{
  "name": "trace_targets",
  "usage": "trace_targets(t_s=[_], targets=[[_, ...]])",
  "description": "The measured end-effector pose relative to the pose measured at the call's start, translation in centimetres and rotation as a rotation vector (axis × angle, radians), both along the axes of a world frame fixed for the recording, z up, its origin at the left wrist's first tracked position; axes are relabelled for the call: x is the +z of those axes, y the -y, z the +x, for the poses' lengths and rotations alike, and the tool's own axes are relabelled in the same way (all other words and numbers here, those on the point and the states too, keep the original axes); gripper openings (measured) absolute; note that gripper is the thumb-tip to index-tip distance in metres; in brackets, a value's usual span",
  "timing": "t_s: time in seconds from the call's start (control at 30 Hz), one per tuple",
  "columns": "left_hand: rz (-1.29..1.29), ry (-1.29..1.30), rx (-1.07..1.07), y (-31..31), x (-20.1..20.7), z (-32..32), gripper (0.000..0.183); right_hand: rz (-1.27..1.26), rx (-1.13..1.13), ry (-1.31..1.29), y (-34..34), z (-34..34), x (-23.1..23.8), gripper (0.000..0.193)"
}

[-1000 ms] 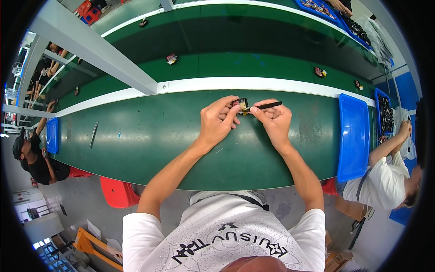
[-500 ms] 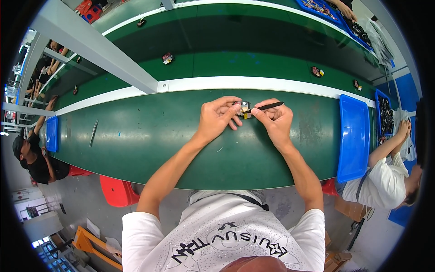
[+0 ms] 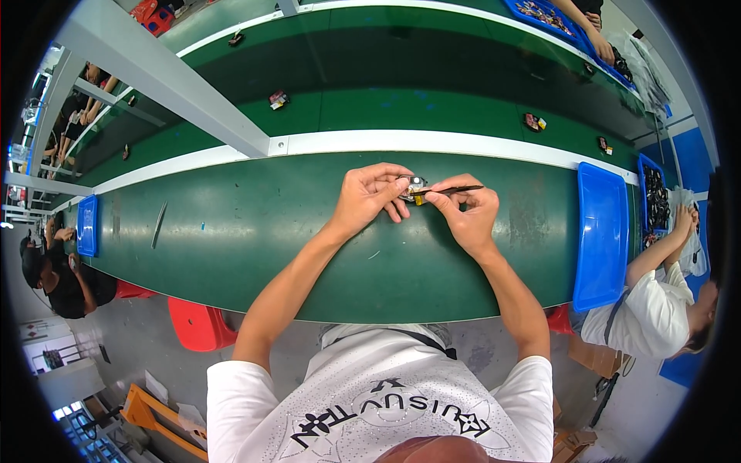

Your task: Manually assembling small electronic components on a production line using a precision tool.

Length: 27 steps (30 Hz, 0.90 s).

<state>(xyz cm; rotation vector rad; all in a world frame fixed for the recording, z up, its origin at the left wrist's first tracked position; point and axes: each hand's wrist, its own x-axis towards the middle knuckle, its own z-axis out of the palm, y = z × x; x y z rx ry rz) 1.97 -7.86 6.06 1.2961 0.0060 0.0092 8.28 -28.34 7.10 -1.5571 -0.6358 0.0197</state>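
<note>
My left hand (image 3: 369,202) grips a small electronic part (image 3: 416,185) between thumb and fingers, above the green bench. Its shell looks dark, with a silvery face and a yellow patch at the lower side; finer detail is too small to make out. My right hand (image 3: 467,211) pinches a slim black tool that looks like tweezers (image 3: 457,190). The tip of the tweezers points left and meets the small part near its yellow patch. Both hands are closed and close together.
An empty-looking blue tray (image 3: 600,239) stands at the bench's right end. A thin silver strip (image 3: 159,225) lies on the left. Beyond the white rail (image 3: 432,142), a green belt (image 3: 363,116) carries several small assemblies. A grey post (image 3: 170,77) rises at left. Co-workers sit at both sides.
The black tweezers have swung flatter, and the small part has turned in my left fingers. The assemblies on the belt have shifted left.
</note>
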Motion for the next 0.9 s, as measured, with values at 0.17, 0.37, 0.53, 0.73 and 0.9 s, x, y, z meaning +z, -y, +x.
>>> trace_targets(t_s=[0.17, 0.37, 0.53, 0.73, 0.9], targets=[[0.008, 0.01, 0.025, 0.7, 0.5, 0.0, 0.026, 0.022, 0.001, -0.04, 0.4, 0.1, -0.1, 0.011], [0.007, 0.014, 0.041, 1.2, 0.7, 0.3, 0.025, 0.0, -0.015, -0.04, 0.8, 0.1, -0.1, 0.01], [0.001, 0.01, 0.051, 1.7, 0.6, 0.5, 0.025, -0.002, -0.034, -0.012, 1.1, 0.2, -0.1, 0.01], [0.005, 0.014, 0.076, 2.5, 0.2, 0.7, 0.025, -0.006, -0.034, -0.044, 1.6, 0.6, -0.1, 0.009], [0.011, 0.016, 0.098, 3.0, 0.1, 0.8, 0.025, -0.03, -0.056, -0.028, 2.1, 0.6, 0.0, 0.01]])
